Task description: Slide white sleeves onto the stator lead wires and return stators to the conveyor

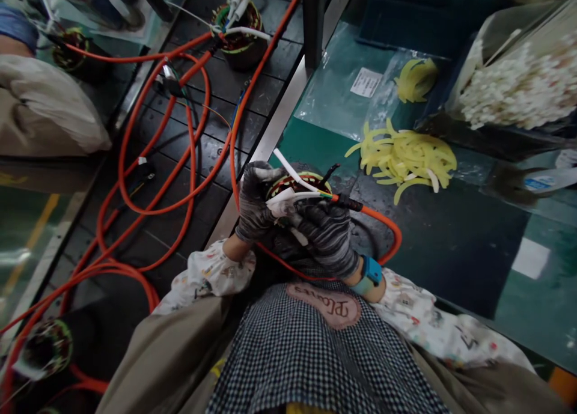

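In grey striped gloves, my left hand [256,199] and my right hand [328,234] are closed around a round dark wired part [301,178] in front of my apron. It has a light-green rim with red and pale bits inside. My left thumb lies over the rim at its left side; my right fingers curl below it, partly hiding it. White sleeved wires [288,165] stick out over the part, and a wide white sleeve [280,202] lies between my hands. An orange cable [383,217] with a black collar joins these wires from the right.
To the right are a pile of yellow curved strips [410,155], a clear bag [336,89] and a bag of small white pieces [523,80]. Orange cable loops [192,161] cover the dark conveyor [216,167] at left. Another wired part [241,41] stands there. A co-worker's sleeve [45,101] shows far left.
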The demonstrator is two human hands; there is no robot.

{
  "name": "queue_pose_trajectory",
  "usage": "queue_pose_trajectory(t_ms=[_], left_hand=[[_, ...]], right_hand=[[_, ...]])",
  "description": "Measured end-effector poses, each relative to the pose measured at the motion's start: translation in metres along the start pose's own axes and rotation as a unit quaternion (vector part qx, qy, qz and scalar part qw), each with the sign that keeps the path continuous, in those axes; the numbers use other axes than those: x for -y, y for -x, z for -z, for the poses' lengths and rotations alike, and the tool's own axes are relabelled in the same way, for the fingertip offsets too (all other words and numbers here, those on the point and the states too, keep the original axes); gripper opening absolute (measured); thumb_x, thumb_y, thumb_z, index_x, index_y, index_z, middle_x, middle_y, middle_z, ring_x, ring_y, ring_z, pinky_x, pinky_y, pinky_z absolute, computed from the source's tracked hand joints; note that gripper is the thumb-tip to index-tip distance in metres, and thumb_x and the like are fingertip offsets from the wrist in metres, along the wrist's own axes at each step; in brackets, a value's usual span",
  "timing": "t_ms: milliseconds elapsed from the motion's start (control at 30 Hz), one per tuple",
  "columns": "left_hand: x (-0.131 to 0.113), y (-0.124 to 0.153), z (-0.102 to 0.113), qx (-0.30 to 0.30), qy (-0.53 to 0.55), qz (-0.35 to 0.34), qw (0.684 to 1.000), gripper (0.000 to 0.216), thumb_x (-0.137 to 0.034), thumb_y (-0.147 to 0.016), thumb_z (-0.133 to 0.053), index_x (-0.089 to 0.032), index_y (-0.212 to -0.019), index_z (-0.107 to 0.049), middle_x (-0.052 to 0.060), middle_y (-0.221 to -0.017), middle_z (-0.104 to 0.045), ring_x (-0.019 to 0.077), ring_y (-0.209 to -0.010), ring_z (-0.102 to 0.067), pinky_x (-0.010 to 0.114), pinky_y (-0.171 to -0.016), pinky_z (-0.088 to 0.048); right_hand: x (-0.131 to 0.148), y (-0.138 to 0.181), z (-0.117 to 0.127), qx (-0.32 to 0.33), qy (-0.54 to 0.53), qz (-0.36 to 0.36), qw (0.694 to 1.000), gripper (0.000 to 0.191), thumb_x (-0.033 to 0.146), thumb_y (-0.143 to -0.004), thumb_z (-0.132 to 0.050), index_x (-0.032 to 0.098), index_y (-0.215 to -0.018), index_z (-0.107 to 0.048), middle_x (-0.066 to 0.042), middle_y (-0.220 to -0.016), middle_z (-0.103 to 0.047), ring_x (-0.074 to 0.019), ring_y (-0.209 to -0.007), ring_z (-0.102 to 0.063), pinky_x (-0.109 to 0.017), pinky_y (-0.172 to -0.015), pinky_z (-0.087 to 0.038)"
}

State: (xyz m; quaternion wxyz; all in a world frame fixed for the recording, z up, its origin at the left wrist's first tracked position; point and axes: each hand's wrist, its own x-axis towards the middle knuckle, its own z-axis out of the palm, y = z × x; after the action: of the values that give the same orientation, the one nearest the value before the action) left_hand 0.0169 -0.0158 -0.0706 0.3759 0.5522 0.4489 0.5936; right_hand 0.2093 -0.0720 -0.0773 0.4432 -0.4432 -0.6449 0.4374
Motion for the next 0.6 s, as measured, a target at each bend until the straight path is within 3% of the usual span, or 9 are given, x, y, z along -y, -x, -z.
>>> queue_pose_trajectory(t_ms=[167, 267, 333, 433, 500, 600], left_hand=[[-0.003, 0.000, 0.001, 0.018, -0.037, 0.026, 0.999, 0.082, -0.099, -0.081, -0.095, -0.031, -0.120, -0.071, 0.005, -0.123, -0.072, 0.0278, -0.116, -0.080, 0.047, -0.105, -0.074], [-0.005, 0.003, 0.013, 0.057, -0.059, 0.031, 0.996, 0.085, -0.099, -0.078, -0.097, -0.035, -0.128, -0.072, 0.007, -0.131, -0.075, 0.0326, -0.123, -0.080, 0.054, -0.109, -0.075], [-0.005, 0.007, 0.025, 0.102, -0.069, 0.023, 0.992, 0.091, -0.093, -0.075, -0.104, -0.040, -0.142, -0.072, 0.009, -0.146, -0.074, 0.0374, -0.138, -0.078, 0.059, -0.120, -0.073], [-0.002, 0.013, 0.043, 0.153, -0.102, -0.007, 0.983, 0.091, -0.078, -0.086, -0.104, -0.049, -0.164, -0.066, 0.008, -0.165, -0.070, 0.0389, -0.158, -0.069, 0.062, -0.137, -0.063], [0.002, 0.017, 0.051, 0.159, -0.128, -0.026, 0.979, 0.088, -0.069, -0.094, -0.100, -0.050, -0.171, -0.062, 0.006, -0.172, -0.068, 0.0392, -0.163, -0.066, 0.062, -0.141, -0.060], [0.005, 0.021, 0.056, 0.152, -0.153, -0.040, 0.976, 0.088, -0.066, -0.098, -0.096, -0.046, -0.176, -0.059, 0.007, -0.175, -0.067, 0.0416, -0.166, -0.065, 0.062, -0.140, -0.062]], right_hand=[[0.005, -0.001, 0.003, 0.027, 0.006, -0.019, 0.999, 0.028, 0.054, -0.100, -0.092, 0.039, -0.125, -0.094, -0.005, -0.136, -0.096, -0.0394, -0.139, -0.085, -0.066, -0.139, -0.060], [0.006, -0.002, 0.002, 0.012, 0.044, -0.027, 0.999, 0.026, 0.047, -0.096, -0.095, 0.042, -0.122, -0.094, -0.005, -0.129, -0.096, -0.0396, -0.131, -0.087, -0.065, -0.135, -0.063], [0.004, -0.003, 0.000, 0.012, 0.067, -0.028, 0.997, 0.023, 0.041, -0.095, -0.094, 0.042, -0.118, -0.094, -0.005, -0.124, -0.096, -0.0398, -0.127, -0.087, -0.065, -0.132, -0.065], [0.003, -0.005, -0.002, 0.029, 0.107, -0.028, 0.993, 0.020, 0.035, -0.099, -0.088, 0.039, -0.118, -0.094, -0.005, -0.124, -0.094, -0.0415, -0.129, -0.085, -0.072, -0.131, -0.064], [0.006, -0.004, 0.001, 0.036, 0.115, -0.016, 0.993, 0.022, 0.031, -0.102, -0.083, 0.038, -0.121, -0.094, -0.005, -0.125, -0.093, -0.0403, -0.126, -0.085, -0.073, -0.129, -0.065], [0.016, 0.003, 0.015, 0.057, 0.099, 0.041, 0.993, 0.027, 0.028, -0.104, -0.082, 0.042, -0.124, -0.094, -0.002, -0.125, -0.093, -0.0346, -0.119, -0.087, -0.063, -0.123, -0.071]])
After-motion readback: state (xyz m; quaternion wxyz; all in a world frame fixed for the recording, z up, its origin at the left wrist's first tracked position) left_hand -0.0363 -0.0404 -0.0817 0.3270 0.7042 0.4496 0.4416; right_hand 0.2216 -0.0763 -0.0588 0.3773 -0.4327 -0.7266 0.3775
